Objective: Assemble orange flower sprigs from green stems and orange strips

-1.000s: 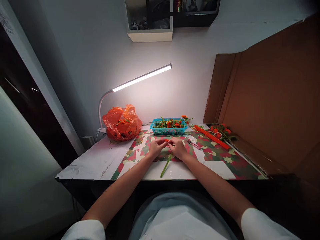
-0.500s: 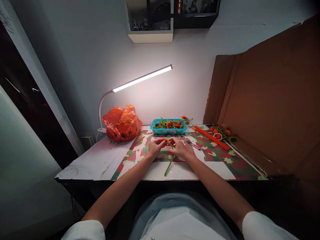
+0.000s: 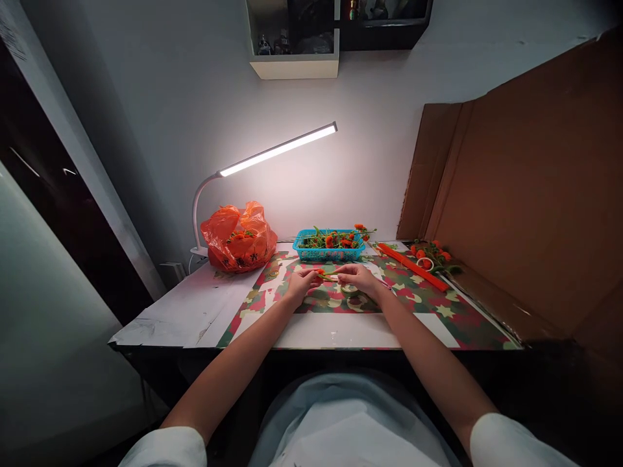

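Note:
Over the table, my left hand (image 3: 302, 284) is closed, its fingertips pinching an orange flower (image 3: 320, 272) at the head end. My right hand (image 3: 360, 277), also closed, pinches the flower's green stem (image 3: 331, 275), which runs roughly sideways between the two hands. Beneath the right hand a green curved length shows in part; whether it is the same stem I cannot tell. Behind the right hand lies a pink-handled cutting tool (image 3: 386, 284), mostly covered by that hand. A blue plastic basket (image 3: 331, 255) of orange flowers stands just beyond both hands.
An orange plastic bag (image 3: 238, 250) holding more flowers sits at the back left, beside a lit desk lamp (image 3: 277, 152). On the right are a red-orange strip (image 3: 413, 267), loose orange flowers (image 3: 433, 251) with a white ring (image 3: 425, 263), and a tall cardboard panel (image 3: 525, 181).
My right hand has shifted right, away from the left. The stem that hung toward the table's front edge is now drawn sideways between the hands. The pink-handled tool is more covered.

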The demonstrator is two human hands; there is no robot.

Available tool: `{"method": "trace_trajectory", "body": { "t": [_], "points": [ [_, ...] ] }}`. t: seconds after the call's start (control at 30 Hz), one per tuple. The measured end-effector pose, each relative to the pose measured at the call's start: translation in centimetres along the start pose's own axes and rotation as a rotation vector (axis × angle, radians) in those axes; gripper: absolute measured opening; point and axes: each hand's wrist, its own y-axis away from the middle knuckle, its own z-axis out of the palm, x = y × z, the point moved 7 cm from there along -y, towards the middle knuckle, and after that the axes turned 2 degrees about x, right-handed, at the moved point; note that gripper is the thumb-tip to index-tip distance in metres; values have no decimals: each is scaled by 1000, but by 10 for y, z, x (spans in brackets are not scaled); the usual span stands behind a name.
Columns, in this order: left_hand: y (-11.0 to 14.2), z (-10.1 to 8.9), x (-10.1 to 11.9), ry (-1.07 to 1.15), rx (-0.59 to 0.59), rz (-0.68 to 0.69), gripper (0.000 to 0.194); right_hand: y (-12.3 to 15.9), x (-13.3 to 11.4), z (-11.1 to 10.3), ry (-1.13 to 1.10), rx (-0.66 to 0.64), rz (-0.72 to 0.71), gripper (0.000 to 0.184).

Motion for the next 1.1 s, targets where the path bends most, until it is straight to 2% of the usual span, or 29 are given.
{"method": "trace_trajectory", "body": {
  "t": [0.1,0.17,0.23,0.3,0.4,0.57,0.73,0.87,0.97,1.1],
  "points": [
    [0,2,-3,50,-30,-37,16,5,-5,2,183,28,-48,25],
    [0,4,-3,88,-69,-30,24,11,-16,9,441,87,-158,16],
    [1,6,-3,106,-110,-1,35,16,-26,20,664,133,-254,15],
    [2,8,-2,116,-138,30,44,18,-32,26,786,204,-268,18],
    [4,11,-1,117,-155,61,51,18,-35,30,933,262,-248,12],
    [6,12,1,60,-173,94,51,16,-39,38,1095,210,-307,16],
    [9,10,4,-4,-144,127,46,14,-33,50,1310,134,-261,15],
    [13,12,10,-118,-147,206,41,15,-29,48,1231,104,-241,11],
    [15,13,11,-184,-170,238,38,14,-29,38,963,83,-232,20],
    [15,15,9,-110,-206,206,43,13,-26,32,568,-25,-160,31]
  ]
}}
